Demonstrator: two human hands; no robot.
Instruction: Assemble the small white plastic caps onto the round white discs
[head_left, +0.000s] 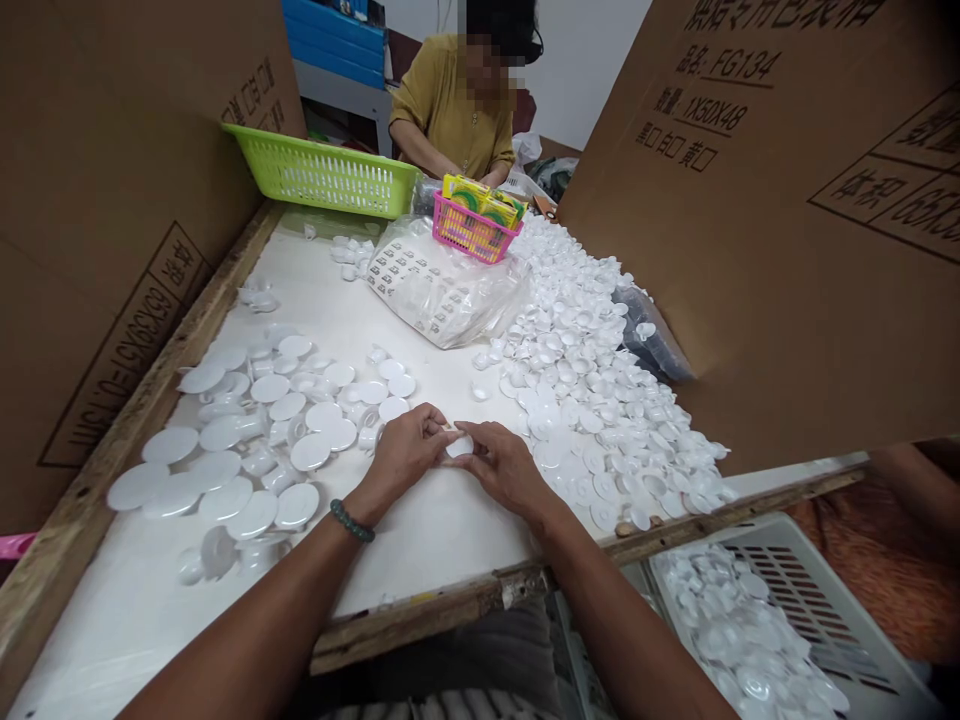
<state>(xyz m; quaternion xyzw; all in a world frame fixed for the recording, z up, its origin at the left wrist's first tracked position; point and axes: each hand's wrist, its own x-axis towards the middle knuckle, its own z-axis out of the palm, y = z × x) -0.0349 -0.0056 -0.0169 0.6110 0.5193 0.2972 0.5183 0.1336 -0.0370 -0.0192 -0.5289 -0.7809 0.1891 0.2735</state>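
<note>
My left hand (405,452) and my right hand (504,465) meet at the middle of the white table top (420,530). Both pinch one small white plastic piece (457,445) between their fingertips. A green bead bracelet (351,521) circles my left wrist. Left of my hands lies a spread of flat white plastic discs (247,440). To the right a big heap of small white cup-shaped parts (592,390) runs along the table.
A clear bag of small parts (442,290), a pink basket (472,228) and a green basket (322,175) stand at the far end, where a person in a mustard shirt (450,105) sits. Cardboard boxes (787,220) flank both sides. A grey crate (817,590) of white parts sits lower right.
</note>
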